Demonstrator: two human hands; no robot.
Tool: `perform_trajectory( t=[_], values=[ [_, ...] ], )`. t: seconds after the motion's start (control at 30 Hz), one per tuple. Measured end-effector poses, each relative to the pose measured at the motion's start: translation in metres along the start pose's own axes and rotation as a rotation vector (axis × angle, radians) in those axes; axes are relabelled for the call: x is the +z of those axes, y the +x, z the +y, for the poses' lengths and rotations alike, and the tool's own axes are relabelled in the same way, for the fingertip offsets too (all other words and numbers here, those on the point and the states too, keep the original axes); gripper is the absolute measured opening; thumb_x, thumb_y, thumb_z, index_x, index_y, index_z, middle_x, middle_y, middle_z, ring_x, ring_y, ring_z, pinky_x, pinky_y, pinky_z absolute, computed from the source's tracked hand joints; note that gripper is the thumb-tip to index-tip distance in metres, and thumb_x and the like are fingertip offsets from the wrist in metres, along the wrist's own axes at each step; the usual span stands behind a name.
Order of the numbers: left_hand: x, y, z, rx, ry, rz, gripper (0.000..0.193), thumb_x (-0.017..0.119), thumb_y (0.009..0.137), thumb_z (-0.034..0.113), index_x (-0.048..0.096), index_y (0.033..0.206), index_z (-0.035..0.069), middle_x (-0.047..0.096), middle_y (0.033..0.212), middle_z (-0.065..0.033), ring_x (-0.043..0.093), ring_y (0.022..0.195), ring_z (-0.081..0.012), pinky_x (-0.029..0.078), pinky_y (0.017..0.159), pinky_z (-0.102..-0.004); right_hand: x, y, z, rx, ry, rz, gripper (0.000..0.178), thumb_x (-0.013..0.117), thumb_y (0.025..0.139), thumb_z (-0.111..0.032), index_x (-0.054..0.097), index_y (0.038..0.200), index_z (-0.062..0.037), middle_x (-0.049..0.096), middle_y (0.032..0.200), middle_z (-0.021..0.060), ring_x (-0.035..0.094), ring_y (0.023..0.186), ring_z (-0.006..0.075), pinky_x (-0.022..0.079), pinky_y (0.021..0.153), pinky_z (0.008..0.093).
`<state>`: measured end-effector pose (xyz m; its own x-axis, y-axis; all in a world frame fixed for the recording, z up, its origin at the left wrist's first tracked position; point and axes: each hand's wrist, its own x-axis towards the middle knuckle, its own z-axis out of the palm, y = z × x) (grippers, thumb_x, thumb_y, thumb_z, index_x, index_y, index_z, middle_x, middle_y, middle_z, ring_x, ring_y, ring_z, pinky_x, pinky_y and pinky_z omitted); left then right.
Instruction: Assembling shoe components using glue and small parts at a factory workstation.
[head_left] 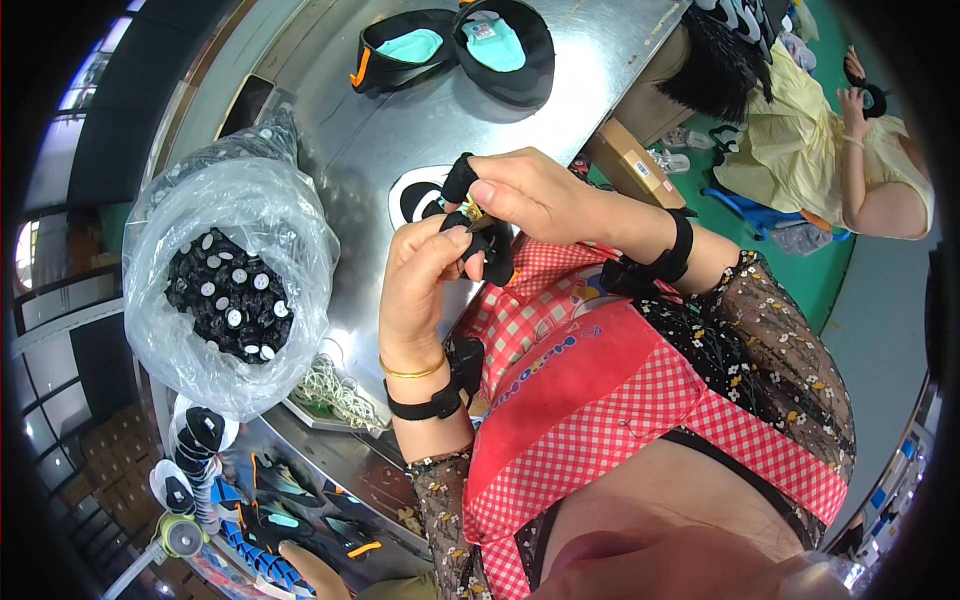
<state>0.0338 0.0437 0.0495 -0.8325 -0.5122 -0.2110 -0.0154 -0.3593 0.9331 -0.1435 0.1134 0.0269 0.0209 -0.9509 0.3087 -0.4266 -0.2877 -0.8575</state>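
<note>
Over the near edge of the metal table [350,140], both my hands are closed on a dark item that looks like a black shoe [492,258] with a small orange tab. My left hand [420,265] pinches its near left side between thumb and fingers. From the right, my right hand [530,195] grips its upper part, thumb pressed against the black fabric. Something yellowish shows between the hands, too small to make out. Beneath them lies a white-rimmed black piece [408,198], partly covered by my fingers.
Two black shoes [505,60] with turquoise insoles stand at the table's far side. A clear plastic bag [150,270] of black bundles with white discs sits left. A tray of pale cords [340,395] lies nearer. At right, another person [890,185] sits beside a cardboard box [632,165].
</note>
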Motion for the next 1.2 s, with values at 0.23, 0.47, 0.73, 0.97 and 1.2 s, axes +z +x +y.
perform_trajectory(
  t=[0.23, 0.47, 0.73, 0.97, 1.2],
  values=[
    [0.0018, -0.0017, 0.0011, -0.004, -0.011, 0.020, 0.023, 0.052, 0.084, 0.020, 0.062, 0.071, 0.003, 0.058, 0.058, 0.0000, 0.036, 0.050, -0.0016, 0.025, 0.048, -0.0191, 0.0051, 0.0004, 0.0022, -0.053, 0.086, 0.102, 0.038, 0.043, 0.094, -0.032, 0.048, 0.073, -0.0006, 0.053, 0.061, 0.0138, 0.053, 0.056, 0.0309, 0.039, 0.053, 0.0385],
    [0.0024, -0.0014, 0.0030, 0.002, 0.024, 0.040, 0.023, 0.053, 0.084, 0.021, 0.062, 0.071, 0.004, 0.057, 0.059, 0.0008, 0.035, 0.051, -0.0014, 0.024, 0.049, -0.0189, 0.0044, 0.0004, 0.0002, 0.319, 0.582, -0.024, 0.047, 0.038, 0.096, -0.041, 0.051, 0.080, 0.0002, 0.054, 0.068, 0.0055, 0.049, 0.067, 0.0127, 0.041, 0.060, 0.0308],
    [0.0022, 0.0000, 0.0029, 0.006, 0.054, 0.016, 0.025, 0.052, 0.084, 0.021, 0.061, 0.067, 0.005, 0.056, 0.059, 0.0029, 0.034, 0.052, -0.0015, 0.023, 0.049, -0.0195, -0.0004, -0.0004, -0.0017, 0.166, 0.260, -0.061, 0.043, 0.038, 0.096, -0.038, 0.049, 0.082, 0.0011, 0.051, 0.065, 0.0129, 0.048, 0.061, 0.0237, 0.040, 0.059, 0.0355],
    [0.0040, -0.0012, 0.0045, -0.005, 0.054, 0.021, 0.024, 0.051, 0.085, 0.021, 0.062, 0.070, 0.005, 0.056, 0.060, 0.0036, 0.034, 0.052, -0.0009, 0.023, 0.049, -0.0191, 0.0035, -0.0016, -0.0022, 0.322, 0.512, -0.091, 0.042, 0.037, 0.095, -0.041, 0.052, 0.085, -0.0026, 0.053, 0.073, 0.0040, 0.049, 0.069, 0.0137, 0.042, 0.061, 0.0288],
    [0.0067, -0.0017, 0.0065, -0.021, 0.044, 0.022, 0.023, 0.051, 0.085, 0.021, 0.063, 0.072, 0.005, 0.056, 0.060, 0.0034, 0.035, 0.052, -0.0008, 0.023, 0.049, -0.0187, 0.0029, -0.0019, -0.0036, 0.412, 0.654, -0.118, 0.042, 0.037, 0.094, -0.042, 0.052, 0.085, -0.0047, 0.051, 0.077, -0.0001, 0.045, 0.073, 0.0094, 0.041, 0.061, 0.0246]
  ],
)
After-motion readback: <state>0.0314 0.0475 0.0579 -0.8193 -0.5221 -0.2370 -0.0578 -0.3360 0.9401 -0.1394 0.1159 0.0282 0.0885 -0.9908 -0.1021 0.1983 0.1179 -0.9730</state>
